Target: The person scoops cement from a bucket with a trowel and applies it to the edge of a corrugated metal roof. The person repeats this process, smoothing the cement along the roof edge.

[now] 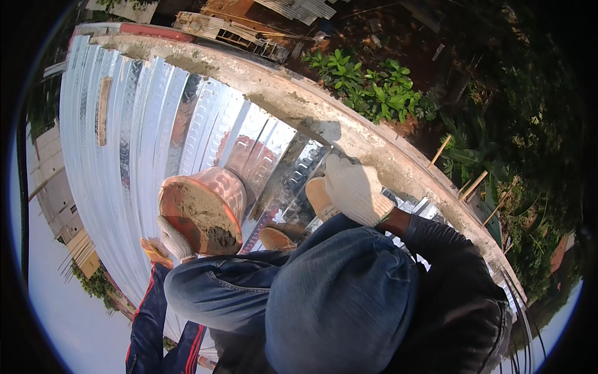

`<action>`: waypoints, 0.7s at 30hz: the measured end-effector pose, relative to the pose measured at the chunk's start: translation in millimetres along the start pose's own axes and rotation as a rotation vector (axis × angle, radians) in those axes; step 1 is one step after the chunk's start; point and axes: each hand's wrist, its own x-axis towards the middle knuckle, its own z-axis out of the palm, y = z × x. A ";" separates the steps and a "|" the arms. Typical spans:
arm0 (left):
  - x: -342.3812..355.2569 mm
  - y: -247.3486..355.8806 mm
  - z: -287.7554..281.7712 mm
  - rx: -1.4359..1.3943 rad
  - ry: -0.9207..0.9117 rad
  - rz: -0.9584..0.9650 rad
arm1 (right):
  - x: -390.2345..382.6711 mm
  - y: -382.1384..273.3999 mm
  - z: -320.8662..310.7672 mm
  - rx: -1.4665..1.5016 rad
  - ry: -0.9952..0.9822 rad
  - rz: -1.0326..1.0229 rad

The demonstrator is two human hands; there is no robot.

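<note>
A mortar-smeared reddish bucket (215, 181) is tipped on the metal sheeting, its mouth turned toward me. Grey mortar (205, 215) lies inside it. My left hand (176, 239), in a whitish knit glove, grips the bucket's rim at its near left side. Over by the concrete edge, my right hand (356, 190), gloved the same way, is closed with its back toward me. Whatever it holds is hidden behind the glove. Tan shoes of mine (277, 238) rest on the sheeting between the bucket and that hand, below my bent, jeans-clad knees.
Ribbed shiny metal decking (143, 137) spreads left, with a wooden strip (103, 112) on it. A mortar-covered concrete ledge (274, 90) curves along the far and right side; beyond it the ground drops to plants (374, 87). Another person's striped trouser leg (146, 318) stands at lower left.
</note>
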 end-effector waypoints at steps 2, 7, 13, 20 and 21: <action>-1.8 0.3 5.7 -0.012 -0.005 -0.002 | -1.7 3.1 -4.4 0.082 0.023 0.000; -6.0 0.3 13.8 -0.022 -0.013 -0.003 | 44.6 12.7 0.6 0.135 0.239 -0.219; -2.7 4.2 26.6 -0.030 -0.050 0.018 | 75.4 35.8 34.4 0.259 0.114 -0.202; 1.7 -1.4 0.9 -0.010 -0.033 0.015 | -3.1 66.4 -26.5 0.153 0.157 -0.172; 1.7 -0.9 -6.6 -0.003 -0.022 0.015 | -9.8 67.4 -44.3 0.109 0.113 -0.077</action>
